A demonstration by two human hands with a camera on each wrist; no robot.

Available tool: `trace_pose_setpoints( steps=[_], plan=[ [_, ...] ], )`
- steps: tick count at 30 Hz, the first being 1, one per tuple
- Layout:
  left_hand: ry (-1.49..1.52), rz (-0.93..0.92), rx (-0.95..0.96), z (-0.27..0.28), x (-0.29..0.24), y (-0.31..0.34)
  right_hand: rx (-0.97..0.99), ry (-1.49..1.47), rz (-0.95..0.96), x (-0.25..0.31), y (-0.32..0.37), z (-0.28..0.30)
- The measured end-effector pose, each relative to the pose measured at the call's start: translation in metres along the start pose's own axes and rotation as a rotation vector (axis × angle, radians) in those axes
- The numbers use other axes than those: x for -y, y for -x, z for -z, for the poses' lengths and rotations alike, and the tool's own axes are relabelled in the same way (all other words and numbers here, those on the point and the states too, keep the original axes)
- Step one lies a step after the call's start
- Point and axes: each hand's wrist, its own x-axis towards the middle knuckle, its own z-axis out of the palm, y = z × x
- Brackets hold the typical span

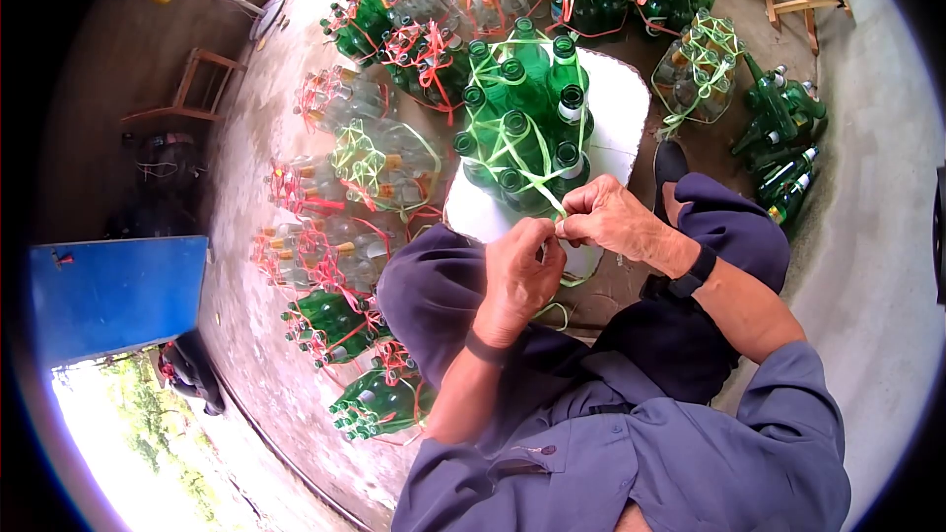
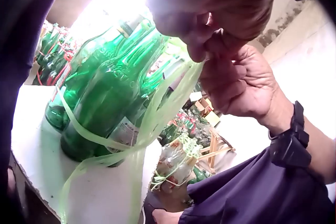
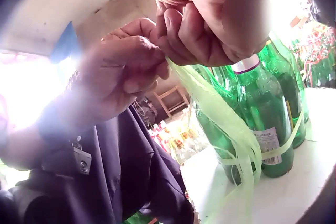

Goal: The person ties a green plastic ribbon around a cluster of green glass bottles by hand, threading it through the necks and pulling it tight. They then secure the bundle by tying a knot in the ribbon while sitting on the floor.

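Observation:
Several green bottles [image 1: 530, 69] stand bundled upright on a white board [image 1: 616, 103], with pale green plastic ribbon [image 1: 512, 153] crossing between their necks and round their sides. At the bundle's near edge, the left hand [image 1: 524, 271] and right hand [image 1: 616, 225] meet, fingers touching, both pinching the ribbon. In the left wrist view the ribbon [image 2: 176, 85] runs up from the bottles into the curled fingers of both hands. The right wrist view shows the ribbon [image 3: 220, 111] stretched from the pinching fingers down to the bottles, with loose lengths hanging over the board.
Bundles of clear bottles [image 1: 394, 177] and green bottles [image 1: 330, 320] tied with red or green ribbon line the left and far side. Loose green bottles [image 1: 783, 128] lie at the right, near a wooden stool [image 1: 798, 0]. The person's knees flank the board.

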Motion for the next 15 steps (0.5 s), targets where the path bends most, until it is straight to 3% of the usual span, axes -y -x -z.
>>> trace_pose_setpoints(
  steps=[6,11,15],
  plan=[
    [-0.126,-0.161,-0.038,-0.004,0.001,0.001,0.007,-0.025,-0.001,-0.016,-0.002,0.002],
    [-0.039,0.066,0.056,0.0,-0.001,0.001,-0.03,0.138,0.099,-0.018,-0.004,0.001],
    [-0.035,0.115,0.065,0.002,0.0,0.001,-0.025,0.23,0.102,-0.013,-0.004,0.002]
  ],
)
